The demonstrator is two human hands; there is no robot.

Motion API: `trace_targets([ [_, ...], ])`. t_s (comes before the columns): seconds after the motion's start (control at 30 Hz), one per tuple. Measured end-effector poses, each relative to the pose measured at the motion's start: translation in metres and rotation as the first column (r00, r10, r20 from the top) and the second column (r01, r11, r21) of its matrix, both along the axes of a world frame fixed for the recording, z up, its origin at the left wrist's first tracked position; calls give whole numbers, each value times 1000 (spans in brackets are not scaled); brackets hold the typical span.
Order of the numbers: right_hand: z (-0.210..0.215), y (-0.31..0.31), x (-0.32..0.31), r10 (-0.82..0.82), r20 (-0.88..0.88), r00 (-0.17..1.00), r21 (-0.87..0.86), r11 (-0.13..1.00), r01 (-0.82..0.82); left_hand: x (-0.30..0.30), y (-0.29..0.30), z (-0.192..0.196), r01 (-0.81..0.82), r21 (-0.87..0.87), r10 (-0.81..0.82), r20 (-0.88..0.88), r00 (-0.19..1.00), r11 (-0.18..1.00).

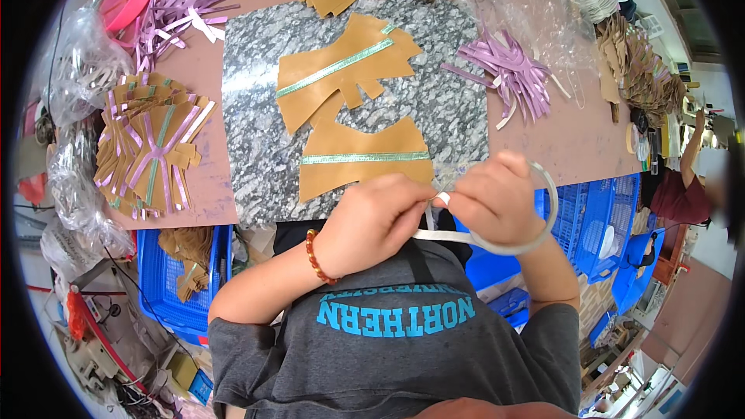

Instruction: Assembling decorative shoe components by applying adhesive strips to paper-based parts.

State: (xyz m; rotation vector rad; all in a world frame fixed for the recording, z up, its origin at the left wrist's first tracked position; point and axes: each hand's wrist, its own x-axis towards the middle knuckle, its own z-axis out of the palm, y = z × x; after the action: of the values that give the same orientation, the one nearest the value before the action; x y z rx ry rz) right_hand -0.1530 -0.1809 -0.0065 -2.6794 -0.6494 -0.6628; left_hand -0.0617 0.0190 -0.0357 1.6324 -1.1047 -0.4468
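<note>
Head view: white tape strip [518, 242] looping in a wide arc around right hand [497, 198], its free end running roughly level from right to left, long axis crosswise to the body. Strip held just off the near edge of the grey marble slab [256, 109], above the lap. Left hand [372, 221] closed in a pinch on the strip's end beside the right fingers, beaded bracelet [314, 257] at the wrist. Right hand curled, also pinching the strip, fingertips touching the left's. Both forearms bent inward from the lower edge. On the slab beyond, two tan cut pieces [361, 159] with green bands. Purple strips [512, 74] farther right, well apart.
</note>
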Motion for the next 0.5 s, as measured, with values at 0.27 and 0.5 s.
trace_targets([
  [0.27, -4, -9, 25, 272, -453, 849, 249, 953, -172, -8, 3, -4, 126, 73, -139, 213, 967, 989],
  [0.5, -34, 16, -7, -45, 206, 978, 140, 990, 16, -17, 19, -17, 6, 19, 15, -907, 422, 1000],
])
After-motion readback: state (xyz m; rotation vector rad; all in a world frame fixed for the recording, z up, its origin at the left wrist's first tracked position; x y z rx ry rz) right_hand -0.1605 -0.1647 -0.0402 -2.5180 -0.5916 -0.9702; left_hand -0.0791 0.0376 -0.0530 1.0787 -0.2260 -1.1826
